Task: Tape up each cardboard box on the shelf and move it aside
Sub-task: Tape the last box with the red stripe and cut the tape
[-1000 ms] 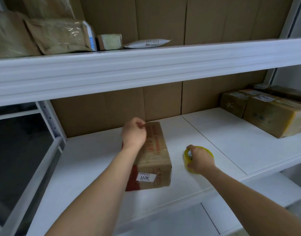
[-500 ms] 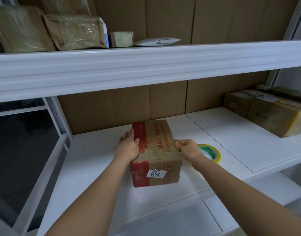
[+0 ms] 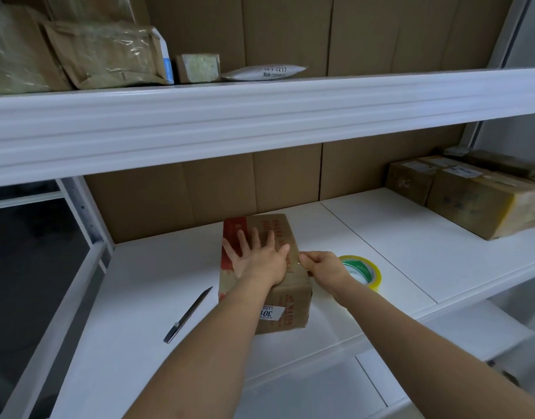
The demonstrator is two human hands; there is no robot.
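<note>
The left hand (image 3: 257, 261) lies flat with straight, spread fingers on top of a small cardboard box (image 3: 278, 306), pressing its glossy, tape-wrapped brown surface, which has a red printed band along the side beyond the little finger and a white label on the near face under the wrist. The right hand (image 3: 323, 266) is curled at the box's top right edge, thumb and fingertips pinched together there; whether they hold a strip of clear tape cannot be told. The box sits on a smooth white shelf (image 3: 169, 267), directly under the left palm. Just beyond the right hand's knuckles, a round roll of yellowish translucent tape (image 3: 370, 273) with a green-and-white core lies flat. To the left of the left forearm lies a slim dark utility knife (image 3: 189, 314), angled diagonally. Far to the right of the right hand, larger rectangular taped boxes (image 3: 478, 204) stand against the brown cardboard backing.
</note>
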